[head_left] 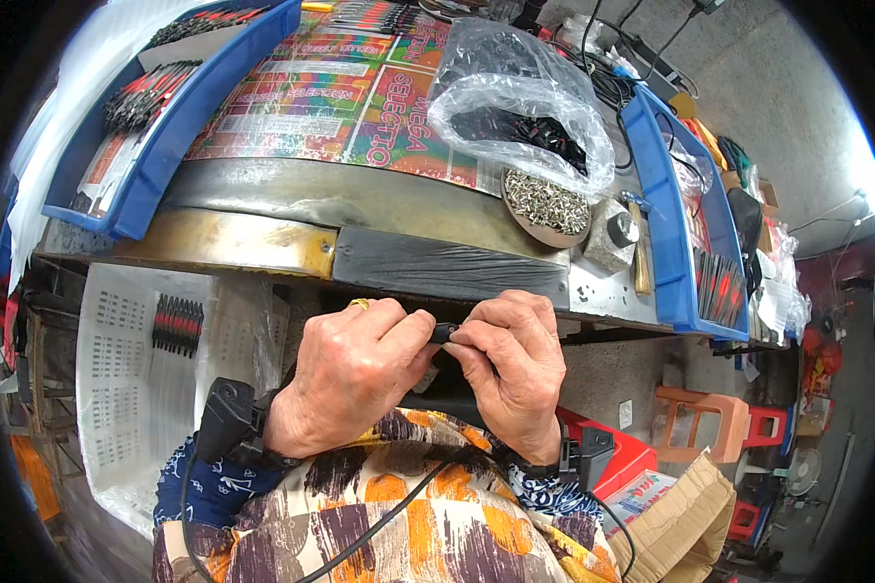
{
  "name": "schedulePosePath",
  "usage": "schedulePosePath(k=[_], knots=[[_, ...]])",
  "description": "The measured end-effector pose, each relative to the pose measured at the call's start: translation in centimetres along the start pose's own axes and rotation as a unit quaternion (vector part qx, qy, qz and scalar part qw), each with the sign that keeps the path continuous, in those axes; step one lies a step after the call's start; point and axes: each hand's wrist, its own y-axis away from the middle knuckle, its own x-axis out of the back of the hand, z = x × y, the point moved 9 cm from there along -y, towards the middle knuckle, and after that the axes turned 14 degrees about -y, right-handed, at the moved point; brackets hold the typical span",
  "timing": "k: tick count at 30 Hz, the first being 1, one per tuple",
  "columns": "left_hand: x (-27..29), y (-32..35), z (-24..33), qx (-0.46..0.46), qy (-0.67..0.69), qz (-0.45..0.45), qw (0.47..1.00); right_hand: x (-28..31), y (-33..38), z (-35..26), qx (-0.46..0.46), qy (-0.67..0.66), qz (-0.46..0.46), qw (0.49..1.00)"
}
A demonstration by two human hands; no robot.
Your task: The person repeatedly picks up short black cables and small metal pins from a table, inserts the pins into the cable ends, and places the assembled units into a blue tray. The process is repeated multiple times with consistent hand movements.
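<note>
My left hand and my right hand meet in front of the table edge. Between their fingertips they pinch a small black part, with a light metallic spot on its end. The fingers cover most of it, so its full shape cannot be made out. Just beyond my hands runs a dark, worn strip along the table's edge. Past it, to the right, stands a round bowl of small metal pieces. Behind that bowl lies a clear plastic bag with black parts inside.
Blue bins stand on the table at left and right, holding black-and-red parts. A whitish block and a brush sit beside the bowl. Below left is a white basket. Red and orange stools stand lower right.
</note>
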Motion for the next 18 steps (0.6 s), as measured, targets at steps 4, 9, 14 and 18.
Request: schedulePosePath(k=[4, 9, 14, 18], knots=[[0.0, 0.1, 0.1, 0.006, -0.016, 0.013, 1.000, -0.4, 0.0, 0.2, -0.005, 0.009, 0.001, 1.000], [-0.2, 0.3, 0.1, 0.005, -0.032, 0.021, 0.999, -0.6, 0.4, 0.7, -0.005, 0.007, 0.016, 1.000], [-0.2, 0.5, 0.2, 0.005, -0.030, 0.028, 0.999, -0.6, 1.4, 2.9, -0.129, -0.089, 0.042, 0.987], [-0.2, 0.4, 0.3, 0.009, -0.021, 0.033, 0.999, -0.8, 2.3, 4.7, -0.234, -0.218, 0.079, 0.944]])
